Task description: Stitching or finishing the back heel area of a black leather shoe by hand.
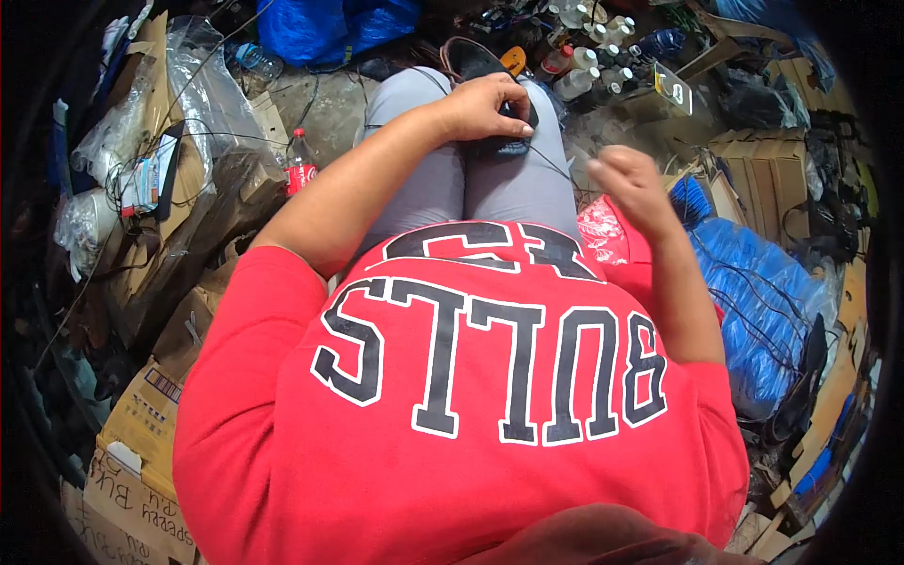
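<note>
The ground (330,108) is bare grey concrete where it shows, crowded on every side. Flattened cardboard boxes (155,395) lie stacked at the left, with clear plastic bags (202,85) on top. A red-labelled soda bottle (300,162) stands upright beside them. Small white bottles (593,66) cluster at the far edge, and a blue plastic sack (753,301) rests at the right

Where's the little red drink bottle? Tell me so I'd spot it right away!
Find the person's grey-trousered knees, then look to their left side, at the bare floor beside the cardboard pile. The small bottle stands upright there, with a red cap and red label, unlike the clear white-capped bottles farther ahead.
</note>
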{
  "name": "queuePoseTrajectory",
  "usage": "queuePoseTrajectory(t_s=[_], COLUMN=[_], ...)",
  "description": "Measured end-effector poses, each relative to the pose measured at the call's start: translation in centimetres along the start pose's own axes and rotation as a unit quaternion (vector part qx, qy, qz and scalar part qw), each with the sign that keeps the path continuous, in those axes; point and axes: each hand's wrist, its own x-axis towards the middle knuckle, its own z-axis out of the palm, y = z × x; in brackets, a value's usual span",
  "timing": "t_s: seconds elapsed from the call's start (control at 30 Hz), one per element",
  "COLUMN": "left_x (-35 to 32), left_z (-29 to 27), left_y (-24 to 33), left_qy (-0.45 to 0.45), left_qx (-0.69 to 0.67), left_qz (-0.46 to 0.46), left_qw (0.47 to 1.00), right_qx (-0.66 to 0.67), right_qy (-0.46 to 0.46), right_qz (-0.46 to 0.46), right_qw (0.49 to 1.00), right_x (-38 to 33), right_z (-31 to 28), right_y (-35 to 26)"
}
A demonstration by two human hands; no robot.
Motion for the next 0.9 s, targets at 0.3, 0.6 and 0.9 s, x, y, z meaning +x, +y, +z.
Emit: queuePoseTrajectory(t_s=[0.3,0.6,0.9], left_x=[1.7,2.0,1.9], left_z=[-2.3,-2.3,-2.4], left_y=[1.4,-0.4,-0.3], left_qy=[-0.102,-0.164,-0.172], left_qx=[0.049,-0.127,-0.170], left_qz=[0.011,-0.007,-0.031], left_qw=[0.994,0.978,0.970], right_qx=[0.005,-0.067,-0.034], right_qy=[0.058,0.035,0.022], right_qz=[0.031,0.054,0.086], right_qw=[0.998,0.996,0.995], right_x=[1.8,3.5,3.8], right_z=[2.3,2.6,3.2], right_y=[-0.5,-0.7,-0.3])
